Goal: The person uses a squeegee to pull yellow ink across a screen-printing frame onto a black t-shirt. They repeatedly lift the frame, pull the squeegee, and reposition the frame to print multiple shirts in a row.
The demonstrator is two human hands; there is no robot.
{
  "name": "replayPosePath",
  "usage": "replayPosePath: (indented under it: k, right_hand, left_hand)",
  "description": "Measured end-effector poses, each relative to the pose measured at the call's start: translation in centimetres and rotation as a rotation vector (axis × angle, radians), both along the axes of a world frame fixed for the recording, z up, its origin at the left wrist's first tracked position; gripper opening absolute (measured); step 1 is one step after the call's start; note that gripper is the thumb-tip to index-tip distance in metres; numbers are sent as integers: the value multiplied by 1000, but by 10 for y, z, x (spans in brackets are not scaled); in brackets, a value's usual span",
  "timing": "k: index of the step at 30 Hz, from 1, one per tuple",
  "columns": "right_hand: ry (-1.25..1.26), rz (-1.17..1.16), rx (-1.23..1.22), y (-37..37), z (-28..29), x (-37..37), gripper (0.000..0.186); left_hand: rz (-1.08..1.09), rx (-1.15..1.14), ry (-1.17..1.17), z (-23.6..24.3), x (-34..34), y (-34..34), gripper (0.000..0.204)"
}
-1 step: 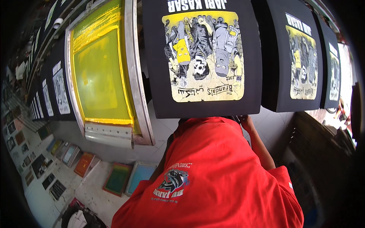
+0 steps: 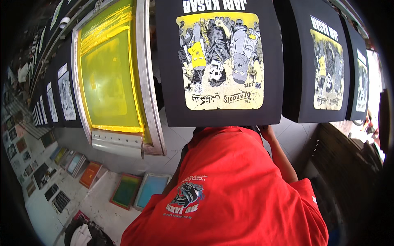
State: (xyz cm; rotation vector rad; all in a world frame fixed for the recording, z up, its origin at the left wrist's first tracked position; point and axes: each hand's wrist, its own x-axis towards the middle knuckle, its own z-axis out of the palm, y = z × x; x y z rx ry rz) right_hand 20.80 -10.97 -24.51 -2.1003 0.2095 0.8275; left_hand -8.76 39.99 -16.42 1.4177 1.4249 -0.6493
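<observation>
My right hand (image 2: 266, 133) hangs low beside my waist, by the near right corner of a black shirt on a printing board (image 2: 164, 82). The board's edge and my body partly cover its fingers, so its grip is unclear. Straight before me, that shirt bears a yellow, grey and white printed picture (image 2: 219, 61), upside down from my side. My left arm (image 2: 171, 182) is mostly covered by my red shirt (image 2: 230, 176), and my left hand does not show. To the left, a screen-printing frame (image 2: 152, 82) with yellow ink rests at a slant, a pale squeegee-like strip (image 2: 117, 143) at its near end.
More black printed shirts on boards stand in rows to the right (image 2: 303, 61) and left (image 2: 66, 96). Lower left, several coloured screens (image 2: 126, 190) lean near a pale ledge (image 2: 98, 197). A dark wooden crate-like structure (image 2: 340, 143) stands at right.
The view has shifted very slightly. My right hand stays by my waist, and the shirts and screen frame keep their places.
</observation>
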Motion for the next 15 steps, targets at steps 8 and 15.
replayPosePath:
  k: [8, 15]
  right_hand:
    - [-12, 270, -13, -60, -36, 37, 29]
    - [-212, 327, 35, -76, -42, 47, 35]
  left_hand:
    - [-127, -50, -125, -36, 92, -118, 53]
    - [-229, -57, -174, -51, 140, -164, 52]
